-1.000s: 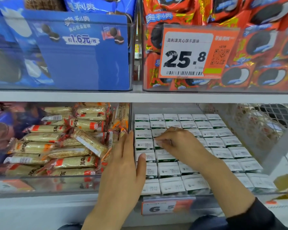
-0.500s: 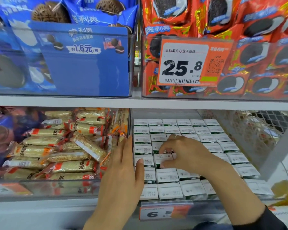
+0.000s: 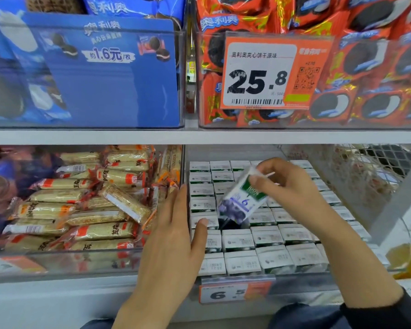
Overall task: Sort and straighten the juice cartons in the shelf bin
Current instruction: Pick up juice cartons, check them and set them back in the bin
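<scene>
Right hand [image 3: 292,186] pinches one tilted juice carton [image 3: 241,200] above the carton-packed bin [image 3: 294,284]; left hand [image 3: 173,236] flat, fingers straight

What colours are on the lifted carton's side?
White, green and purple-blue on the carton, in the head view.

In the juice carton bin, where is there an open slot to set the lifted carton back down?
One dark gap shows, directly beneath the tilted carton that the right hand pinches, bordered by upright cartons on all sides. Elsewhere the rows are packed tight. The left hand rests at the bin's left edge.
</scene>
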`<state>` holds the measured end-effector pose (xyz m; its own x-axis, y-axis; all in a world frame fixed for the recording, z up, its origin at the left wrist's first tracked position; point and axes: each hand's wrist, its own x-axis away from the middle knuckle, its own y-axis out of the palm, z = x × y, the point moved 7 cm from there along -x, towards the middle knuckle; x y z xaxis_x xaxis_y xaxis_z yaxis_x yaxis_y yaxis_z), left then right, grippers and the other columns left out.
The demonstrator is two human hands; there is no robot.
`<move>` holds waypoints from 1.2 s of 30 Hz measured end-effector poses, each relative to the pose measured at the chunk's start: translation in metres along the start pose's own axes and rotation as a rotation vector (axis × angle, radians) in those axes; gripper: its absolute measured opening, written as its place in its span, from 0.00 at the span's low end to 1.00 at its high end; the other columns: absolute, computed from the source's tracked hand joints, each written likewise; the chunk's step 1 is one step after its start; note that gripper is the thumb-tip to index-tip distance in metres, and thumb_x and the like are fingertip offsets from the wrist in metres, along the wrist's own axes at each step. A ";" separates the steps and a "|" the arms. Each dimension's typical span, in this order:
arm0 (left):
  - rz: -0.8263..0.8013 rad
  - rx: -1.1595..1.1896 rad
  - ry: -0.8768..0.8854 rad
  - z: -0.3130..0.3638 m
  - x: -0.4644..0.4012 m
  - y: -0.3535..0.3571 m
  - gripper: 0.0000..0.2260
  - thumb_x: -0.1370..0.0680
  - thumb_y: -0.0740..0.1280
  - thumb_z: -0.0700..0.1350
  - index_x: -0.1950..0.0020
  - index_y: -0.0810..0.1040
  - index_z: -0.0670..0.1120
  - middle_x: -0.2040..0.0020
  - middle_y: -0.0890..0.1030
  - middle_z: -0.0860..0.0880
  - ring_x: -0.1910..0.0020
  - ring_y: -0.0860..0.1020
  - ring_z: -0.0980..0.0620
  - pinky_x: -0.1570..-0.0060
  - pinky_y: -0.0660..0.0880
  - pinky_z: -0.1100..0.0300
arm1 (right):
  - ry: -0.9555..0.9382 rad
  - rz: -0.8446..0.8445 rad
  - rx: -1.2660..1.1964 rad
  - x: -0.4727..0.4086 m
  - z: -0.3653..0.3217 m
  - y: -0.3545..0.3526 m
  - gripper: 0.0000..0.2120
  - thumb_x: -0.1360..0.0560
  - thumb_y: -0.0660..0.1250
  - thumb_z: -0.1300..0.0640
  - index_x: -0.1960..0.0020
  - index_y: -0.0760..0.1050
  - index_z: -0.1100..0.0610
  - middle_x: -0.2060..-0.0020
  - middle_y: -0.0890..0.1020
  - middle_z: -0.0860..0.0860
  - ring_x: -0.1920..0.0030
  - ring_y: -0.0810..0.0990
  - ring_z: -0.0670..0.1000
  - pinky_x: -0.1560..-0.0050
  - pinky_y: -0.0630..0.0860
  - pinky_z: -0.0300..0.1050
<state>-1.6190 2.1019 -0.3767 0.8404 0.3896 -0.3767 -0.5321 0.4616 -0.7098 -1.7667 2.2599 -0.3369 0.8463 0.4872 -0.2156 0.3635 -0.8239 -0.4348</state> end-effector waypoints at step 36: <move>-0.182 1.173 -0.268 0.055 0.009 0.044 0.14 0.32 0.71 0.53 0.52 0.83 0.46 0.62 0.84 0.42 0.62 0.84 0.50 0.59 0.79 0.64 | 0.128 0.183 -0.268 0.072 0.007 -0.016 0.24 0.46 0.72 0.40 0.53 0.78 0.50 0.63 0.84 0.46 0.64 0.81 0.44 0.65 0.79 0.38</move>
<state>-1.6403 2.1696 -0.3786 0.9384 0.3326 -0.0940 -0.2953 0.9130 0.2816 -1.7144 2.3102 -0.3512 0.9428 0.2979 -0.1496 0.2761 -0.9493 -0.1504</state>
